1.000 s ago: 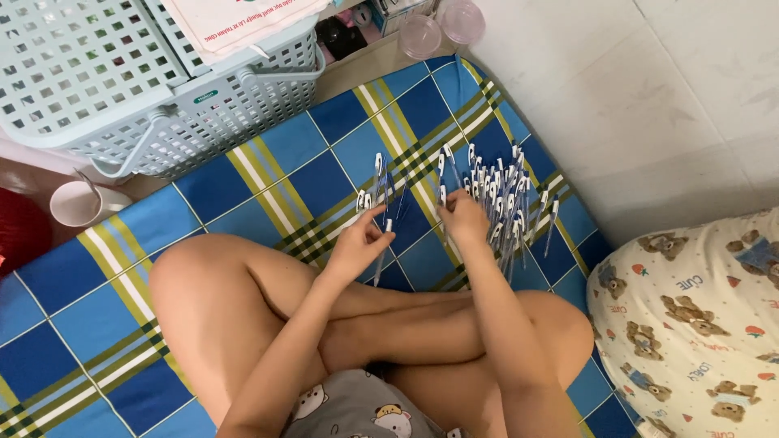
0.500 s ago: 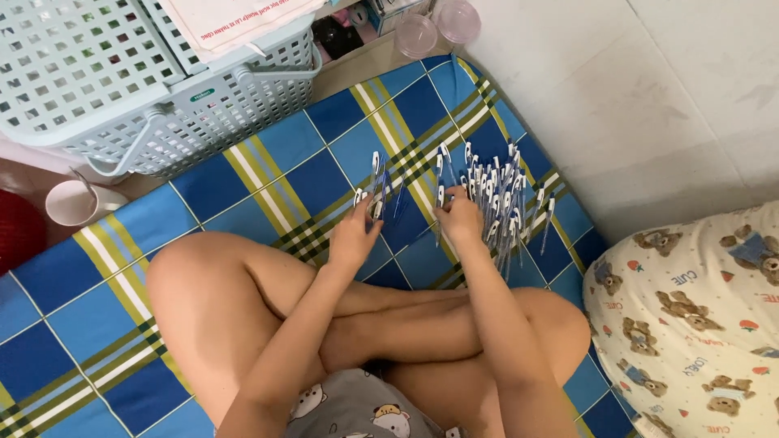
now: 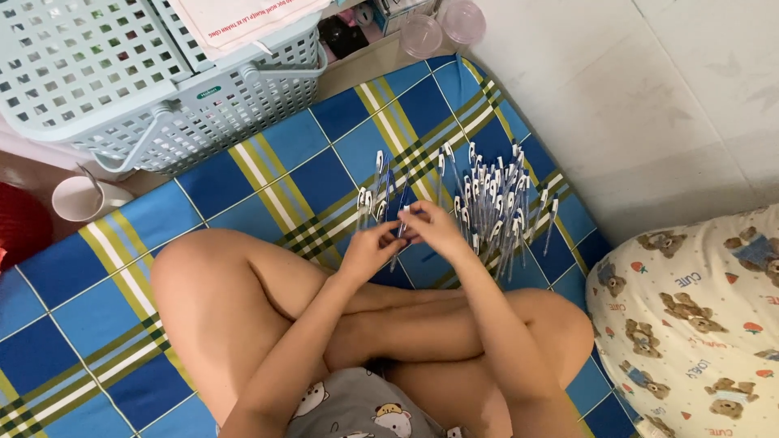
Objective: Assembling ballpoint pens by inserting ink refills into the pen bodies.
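two hands, one pen, and a heap of pens waiting

and here we are, looking straight down on a person sitting cross-legged on a blue plaid mat (image 3: 243,174). two hands in play, both out front over the knees. the left hand (image 3: 372,247) and the right hand (image 3: 434,231) meet just in front of the shins, and between them sits a single pen (image 3: 403,209), blue with a clear barrel, pointing up and away from the body. the left fingers are pinched together near its lower part, the right fingers curled in on it from the other side; both hands are clamped on that one pen, fingertips almost touching each other.

just beyond the hands, a loose pile of pens (image 3: 495,203) lies on the mat, too many and too overlapped to count, white caps fanned out towards the wall. a few strays, about four, lie just left of the held pen.

further off: two pale green lattice baskets (image 3: 114,77) at the mat's upper left edge, one white cup (image 3: 79,197) beside them on the floor, two clear pinkish cups (image 3: 442,24) at the top, and one bear-print pillow (image 3: 698,316) on the right.
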